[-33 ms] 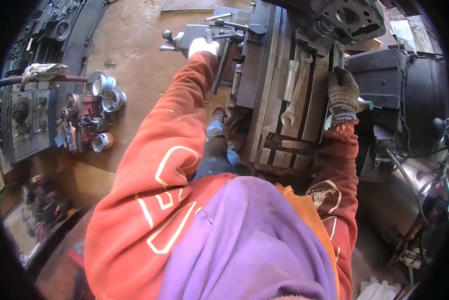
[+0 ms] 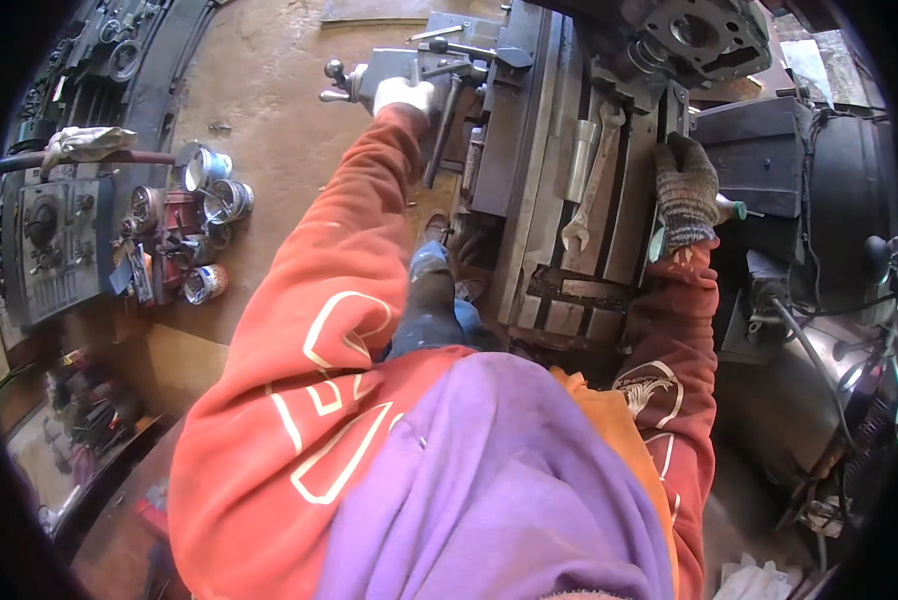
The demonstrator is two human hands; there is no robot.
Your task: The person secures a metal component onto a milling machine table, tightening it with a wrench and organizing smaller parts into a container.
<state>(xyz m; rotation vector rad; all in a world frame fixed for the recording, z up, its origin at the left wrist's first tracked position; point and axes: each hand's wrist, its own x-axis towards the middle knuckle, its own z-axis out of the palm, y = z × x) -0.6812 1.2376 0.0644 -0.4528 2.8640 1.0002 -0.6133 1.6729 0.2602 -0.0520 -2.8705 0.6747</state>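
My left hand point(image 2: 406, 95), in a white glove, is closed around a handle on the grey lever unit point(image 2: 389, 68) at the far left end of the machine. A short grey stub rises beside its fingers. My right hand point(image 2: 686, 190), in a striped knit glove, is at the right edge of the slotted machine table point(image 2: 624, 225), its fingers curled. Pale green parts point(image 2: 731, 211) show beside it, but what it holds is hidden. Between my hands, an open-ended wrench point(image 2: 589, 205) and a silver metal tube point(image 2: 580, 160) lie on the table.
A round-bored metal casting point(image 2: 694, 32) stands at the table's far end. Paint-stained cans point(image 2: 229, 200) sit at left near a control panel point(image 2: 59, 240). A long dark lever point(image 2: 443, 135) hangs beside my left hand. A dark cylindrical machine body point(image 2: 849, 215) and cables occupy the right.
My left hand and forearm have shifted slightly left, together with the handle area. The long dark lever beside it has tilted a little. My right hand has stayed in place.
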